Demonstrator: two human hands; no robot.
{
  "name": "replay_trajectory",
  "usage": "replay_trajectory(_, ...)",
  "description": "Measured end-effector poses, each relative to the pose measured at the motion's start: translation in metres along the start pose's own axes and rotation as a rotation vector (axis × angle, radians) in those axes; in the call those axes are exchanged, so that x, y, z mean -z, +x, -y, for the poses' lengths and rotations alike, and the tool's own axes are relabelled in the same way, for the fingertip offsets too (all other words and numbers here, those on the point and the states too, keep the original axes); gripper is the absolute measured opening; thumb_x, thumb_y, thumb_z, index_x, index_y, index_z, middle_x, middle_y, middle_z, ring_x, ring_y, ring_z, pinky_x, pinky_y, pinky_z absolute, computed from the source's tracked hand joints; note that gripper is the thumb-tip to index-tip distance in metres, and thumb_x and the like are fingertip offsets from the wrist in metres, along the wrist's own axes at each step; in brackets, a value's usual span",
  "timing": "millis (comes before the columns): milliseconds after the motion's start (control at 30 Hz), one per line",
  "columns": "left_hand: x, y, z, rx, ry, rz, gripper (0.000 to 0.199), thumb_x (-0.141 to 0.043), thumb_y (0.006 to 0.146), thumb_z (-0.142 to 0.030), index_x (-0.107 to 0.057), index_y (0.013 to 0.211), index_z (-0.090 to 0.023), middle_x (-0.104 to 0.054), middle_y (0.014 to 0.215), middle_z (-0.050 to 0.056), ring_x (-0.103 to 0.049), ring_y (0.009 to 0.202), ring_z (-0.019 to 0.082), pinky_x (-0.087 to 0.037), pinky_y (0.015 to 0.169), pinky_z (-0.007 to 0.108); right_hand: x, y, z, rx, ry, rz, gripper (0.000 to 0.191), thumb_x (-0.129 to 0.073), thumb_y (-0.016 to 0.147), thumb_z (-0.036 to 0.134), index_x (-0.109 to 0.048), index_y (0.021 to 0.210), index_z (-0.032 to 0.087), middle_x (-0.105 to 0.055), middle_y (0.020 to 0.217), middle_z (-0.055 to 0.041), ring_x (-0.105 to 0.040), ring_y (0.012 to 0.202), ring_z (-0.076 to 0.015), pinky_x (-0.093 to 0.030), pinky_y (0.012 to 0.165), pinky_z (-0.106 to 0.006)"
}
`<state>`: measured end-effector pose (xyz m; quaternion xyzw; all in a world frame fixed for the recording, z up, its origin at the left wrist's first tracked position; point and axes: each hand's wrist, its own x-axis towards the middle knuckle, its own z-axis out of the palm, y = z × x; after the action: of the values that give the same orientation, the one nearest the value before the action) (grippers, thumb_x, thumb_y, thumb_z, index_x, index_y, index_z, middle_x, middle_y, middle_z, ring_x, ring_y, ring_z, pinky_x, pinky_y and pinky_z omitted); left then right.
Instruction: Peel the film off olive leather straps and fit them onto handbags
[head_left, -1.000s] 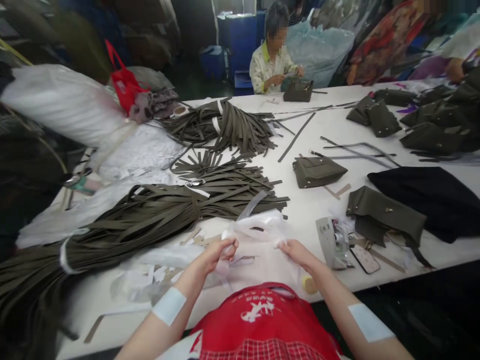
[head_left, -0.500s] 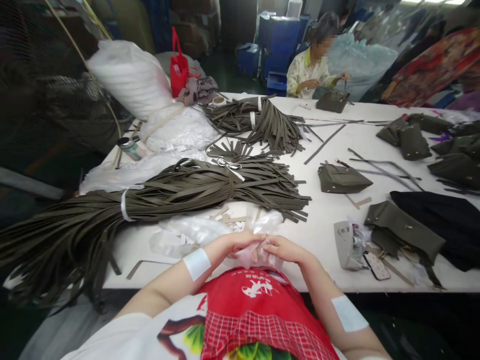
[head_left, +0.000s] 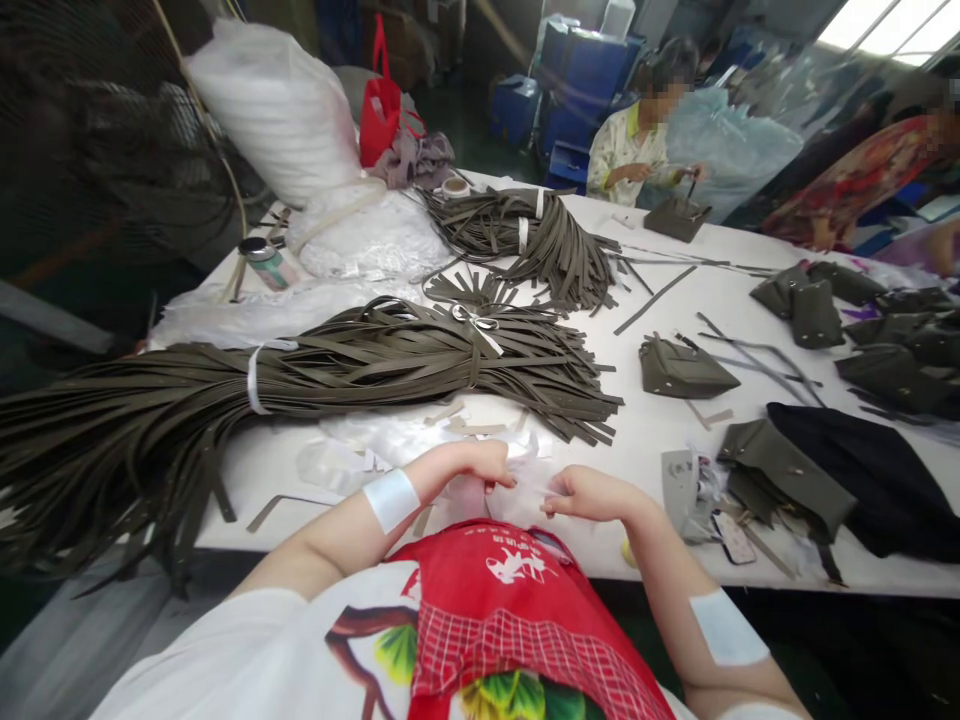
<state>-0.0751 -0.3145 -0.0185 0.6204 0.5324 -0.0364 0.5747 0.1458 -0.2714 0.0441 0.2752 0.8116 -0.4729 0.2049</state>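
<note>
Close in front of the red apron, a clear plastic bag (head_left: 529, 482) is stretched between my two hands, thin and hard to see against the white table. My left hand (head_left: 489, 464) is closed with its fingers curled on the bag's left side. On the other side my right hand (head_left: 585, 494) pinches the bag between thumb and fingers. Just beyond my hands lies a long bundle of dark olive straps (head_left: 375, 365), tied with white bands. Paper scraps and crumpled plastic (head_left: 352, 450) lie by my left forearm.
A second strap bundle (head_left: 555, 240) lies farther back. Olive handbags (head_left: 686, 366) and a black cloth (head_left: 862, 480) are on the right of the white table (head_left: 637, 440). A flask (head_left: 268, 262) stands left. Across the table a person (head_left: 628, 150) handles a bag.
My hands have moved apart, from nearly touching to a gap with the clear plastic drawn between them. The camera view has tilted slightly.
</note>
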Motion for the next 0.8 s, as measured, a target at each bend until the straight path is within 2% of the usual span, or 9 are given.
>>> replay_trajectory(133, -0.008, 0.006, -0.011, 0.047, 0.22, -0.078, 0.023, -0.066, 0.085, -0.033, -0.063, 0.075, -0.012, -0.064, 0.073, 0.001, -0.061, 0.07, 0.014, -0.052, 0.071, 0.032, -0.009, 0.001, 0.025, 0.028, -0.191, -0.278, 0.03, -0.048, 0.092, 0.038, -0.067, 0.082, 0.017, -0.065, 0.077, -0.0076, -0.055, 0.073, -0.0184, -0.04, 0.069, -0.029)
replay_trajectory(200, -0.018, 0.007, -0.019, 0.009, 0.277, -0.099, 0.015, -0.065, 0.085, -0.026, -0.064, 0.079, -0.012, -0.066, 0.083, 0.001, -0.063, 0.08, 0.017, -0.052, 0.077, 0.034, -0.014, 0.009, 0.031, 0.164, -0.245, -0.408, 0.029, -0.046, 0.094, 0.036, -0.066, 0.084, 0.018, -0.066, 0.093, -0.0108, -0.058, 0.087, -0.0215, -0.042, 0.08, -0.033)
replay_trajectory(267, -0.029, 0.005, -0.026, -0.045, 0.303, -0.128, 0.003, -0.066, 0.079, -0.016, -0.067, 0.08, -0.014, -0.068, 0.088, 0.003, -0.063, 0.085, 0.019, -0.05, 0.08, 0.033, -0.017, 0.021, 0.029, 0.313, -0.189, -0.493, 0.027, -0.045, 0.095, 0.034, -0.065, 0.084, 0.018, -0.065, 0.109, -0.0115, -0.057, 0.101, -0.0223, -0.041, 0.09, -0.034)
replay_trajectory(300, -0.033, 0.003, -0.028, -0.065, 0.307, -0.149, 0.007, -0.065, 0.076, -0.012, -0.068, 0.081, -0.015, -0.07, 0.091, 0.005, -0.063, 0.085, 0.02, -0.05, 0.081, 0.032, -0.018, 0.029, 0.025, 0.353, -0.13, -0.512, 0.029, -0.042, 0.096, 0.033, -0.064, 0.085, 0.018, -0.064, 0.113, -0.0107, -0.057, 0.104, -0.0211, -0.042, 0.092, -0.033)
replay_trajectory(367, -0.04, -0.003, -0.031, -0.075, 0.303, -0.202, 0.014, -0.063, 0.072, -0.012, -0.07, 0.083, -0.016, -0.071, 0.091, 0.007, -0.063, 0.084, 0.023, -0.049, 0.08, 0.032, -0.022, 0.044, 0.013, 0.359, -0.04, -0.527, 0.035, -0.033, 0.099, 0.031, -0.064, 0.088, 0.019, -0.067, 0.103, -0.0079, -0.06, 0.095, -0.0176, -0.045, 0.087, -0.03)
replay_trajectory(433, -0.042, -0.01, -0.031, -0.055, 0.284, -0.256, 0.013, -0.063, 0.071, -0.017, -0.071, 0.081, -0.016, -0.071, 0.087, 0.009, -0.064, 0.08, 0.025, -0.049, 0.077, 0.034, -0.027, 0.057, -0.001, 0.315, -0.018, -0.545, 0.04, -0.027, 0.101, 0.032, -0.062, 0.086, 0.019, -0.066, 0.082, -0.0044, -0.059, 0.076, -0.0156, -0.046, 0.074, -0.028)
replay_trajectory(500, -0.042, -0.015, -0.029, -0.024, 0.248, -0.309, 0.012, -0.064, 0.069, -0.019, -0.07, 0.078, -0.015, -0.071, 0.082, 0.011, -0.065, 0.077, 0.026, -0.049, 0.074, 0.034, -0.033, 0.066, -0.014, 0.275, -0.013, -0.58, 0.039, -0.029, 0.1, 0.035, -0.058, 0.08, 0.019, -0.061, 0.07, -0.0023, -0.056, 0.066, -0.0156, -0.044, 0.067, -0.027)
replay_trajectory(700, -0.038, -0.019, -0.026, 0.085, 0.036, -0.525, 0.011, -0.064, 0.067, -0.017, -0.068, 0.076, -0.013, -0.069, 0.082, 0.015, -0.065, 0.087, 0.032, -0.048, 0.08, 0.04, -0.041, 0.081, -0.026, 0.161, 0.001, -0.744, 0.037, -0.029, 0.099, 0.037, -0.052, 0.075, 0.021, -0.057, 0.066, -0.0026, -0.053, 0.063, -0.0169, -0.038, 0.063, -0.027)
replay_trajectory(800, -0.031, -0.019, -0.022, 0.056, -0.142, -0.59, 0.016, -0.068, 0.062, -0.015, -0.067, 0.077, -0.012, -0.069, 0.083, 0.014, -0.064, 0.09, 0.033, -0.046, 0.085, 0.041, -0.039, 0.081, -0.026, 0.115, 0.017, -0.814, 0.038, -0.028, 0.098, 0.039, -0.052, 0.074, 0.021, -0.057, 0.065, -0.0033, -0.053, 0.062, -0.0174, -0.036, 0.061, -0.027)
